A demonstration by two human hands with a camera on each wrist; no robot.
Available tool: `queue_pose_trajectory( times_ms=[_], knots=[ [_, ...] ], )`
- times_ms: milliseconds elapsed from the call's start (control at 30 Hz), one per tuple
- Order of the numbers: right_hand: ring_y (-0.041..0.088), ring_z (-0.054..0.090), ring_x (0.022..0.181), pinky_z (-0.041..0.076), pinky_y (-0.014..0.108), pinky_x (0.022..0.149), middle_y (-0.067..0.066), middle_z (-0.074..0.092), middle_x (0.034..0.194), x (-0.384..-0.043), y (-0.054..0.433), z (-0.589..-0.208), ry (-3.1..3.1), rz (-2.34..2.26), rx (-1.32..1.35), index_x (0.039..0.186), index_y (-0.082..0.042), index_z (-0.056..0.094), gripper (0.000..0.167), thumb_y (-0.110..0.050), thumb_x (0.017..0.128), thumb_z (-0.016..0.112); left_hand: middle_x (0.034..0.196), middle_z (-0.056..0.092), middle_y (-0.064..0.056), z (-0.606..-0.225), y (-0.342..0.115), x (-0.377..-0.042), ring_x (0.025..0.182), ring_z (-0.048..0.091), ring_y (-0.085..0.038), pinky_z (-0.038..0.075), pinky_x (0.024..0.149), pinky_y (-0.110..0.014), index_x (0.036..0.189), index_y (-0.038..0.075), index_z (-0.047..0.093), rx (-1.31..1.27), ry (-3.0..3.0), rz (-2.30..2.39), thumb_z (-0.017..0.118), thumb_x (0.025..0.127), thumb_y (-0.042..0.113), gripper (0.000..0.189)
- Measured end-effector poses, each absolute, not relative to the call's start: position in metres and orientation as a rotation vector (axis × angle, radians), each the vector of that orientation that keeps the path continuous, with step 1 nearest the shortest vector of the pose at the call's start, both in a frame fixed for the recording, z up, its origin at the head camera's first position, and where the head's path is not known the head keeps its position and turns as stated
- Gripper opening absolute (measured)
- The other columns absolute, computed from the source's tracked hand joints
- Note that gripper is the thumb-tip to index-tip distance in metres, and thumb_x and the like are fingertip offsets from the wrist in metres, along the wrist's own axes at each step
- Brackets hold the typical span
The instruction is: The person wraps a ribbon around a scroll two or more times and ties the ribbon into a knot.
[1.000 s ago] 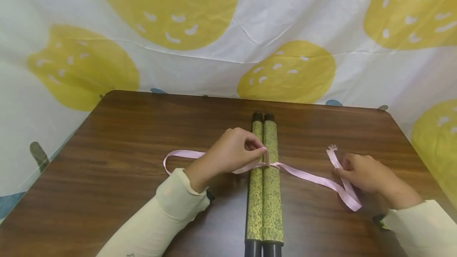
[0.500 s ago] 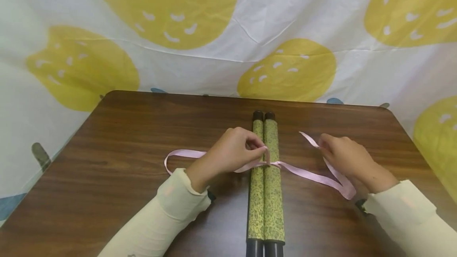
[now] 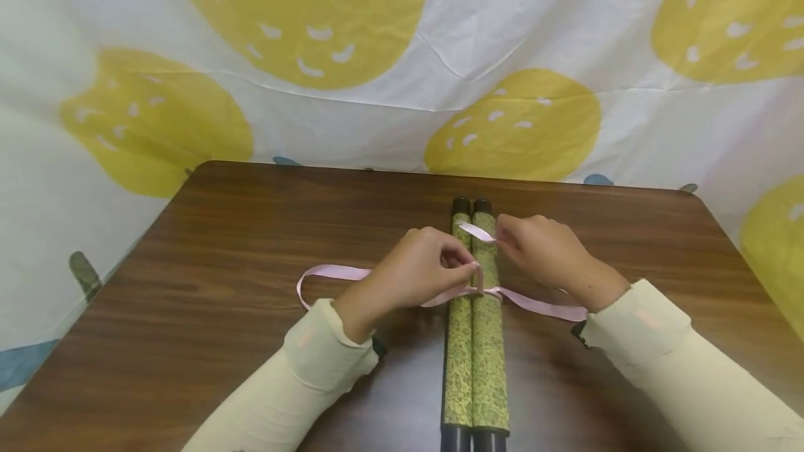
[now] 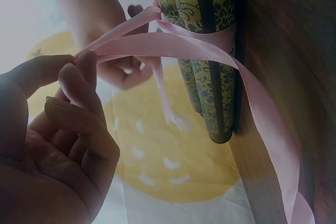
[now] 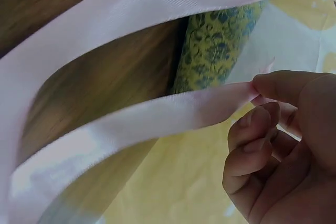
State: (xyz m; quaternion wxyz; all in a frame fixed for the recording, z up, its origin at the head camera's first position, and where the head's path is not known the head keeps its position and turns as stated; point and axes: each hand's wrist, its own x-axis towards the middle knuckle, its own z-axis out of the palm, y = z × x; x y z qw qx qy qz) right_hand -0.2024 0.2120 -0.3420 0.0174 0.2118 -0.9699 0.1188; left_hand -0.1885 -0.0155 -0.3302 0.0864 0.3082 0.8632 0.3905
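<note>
Two scrolls (image 3: pixel 487 361) with yellow-green patterned cloth and black end knobs lie side by side, pointing away from me. Around their middle runs a pink ribbon (image 3: pixel 540 306). My left hand (image 3: pixel 414 267) pinches a raised loop of the ribbon just above the scrolls, between thumb and index finger; the left wrist view shows this pinch at the ribbon (image 4: pixel 157 45). My right hand (image 3: pixel 546 250) pinches the ribbon near its free end, over the far part of the right scroll. In the right wrist view the ribbon (image 5: pixel 131 116) trails back from the thumb and fingertip.
Everything lies on a dark brown wooden table (image 3: pixel 264 229). Behind the table hangs a white cloth (image 3: pixel 377 124) with large yellow fruit prints. Left of the scrolls, a curve of ribbon (image 3: pixel 326 270) rests on the tabletop.
My right hand has picked up the ribbon's right tail and carried it left and away from me, to the scrolls. The left hand keeps its pinch almost in place.
</note>
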Motion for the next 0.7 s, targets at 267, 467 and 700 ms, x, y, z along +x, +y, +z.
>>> queue_pose_trajectory(
  times_ms=[267,467,700],
  knots=[
    [0.012,0.046,0.057,0.038,0.03,0.049,-0.003,0.055,0.063,-0.213,0.194,-0.352,-2.997,0.418,0.667,0.092,-0.014,0.065,0.006,-0.019,0.096,0.066,0.083,0.076,0.007,-0.33,-0.015,-0.188,0.074,0.063,-0.003,0.051,0.075,-0.021,0.089,0.017,0.079,0.96,2.59,1.14,0.069,0.094,0.023,0.013],
    [0.011,0.05,0.059,0.042,0.029,0.052,-0.002,0.062,0.07,-0.213,0.19,-0.358,-2.999,0.456,0.69,0.098,-0.013,0.066,0.005,-0.018,0.097,0.064,0.083,0.076,0.007,-0.331,-0.016,-0.188,0.074,0.064,-0.003,0.052,0.076,-0.02,0.09,0.015,0.078,0.949,2.565,1.17,0.069,0.094,0.022,0.012],
    [0.011,0.05,0.056,0.041,0.029,0.051,-0.003,0.061,0.068,-0.21,0.189,-0.356,-3.007,0.458,0.666,0.1,-0.016,0.065,0.009,-0.024,0.099,0.062,0.084,0.076,0.005,-0.331,-0.016,-0.189,0.073,0.065,-0.003,0.052,0.074,-0.019,0.09,0.014,0.078,0.921,2.565,1.171,0.069,0.094,0.022,0.013]
  ],
)
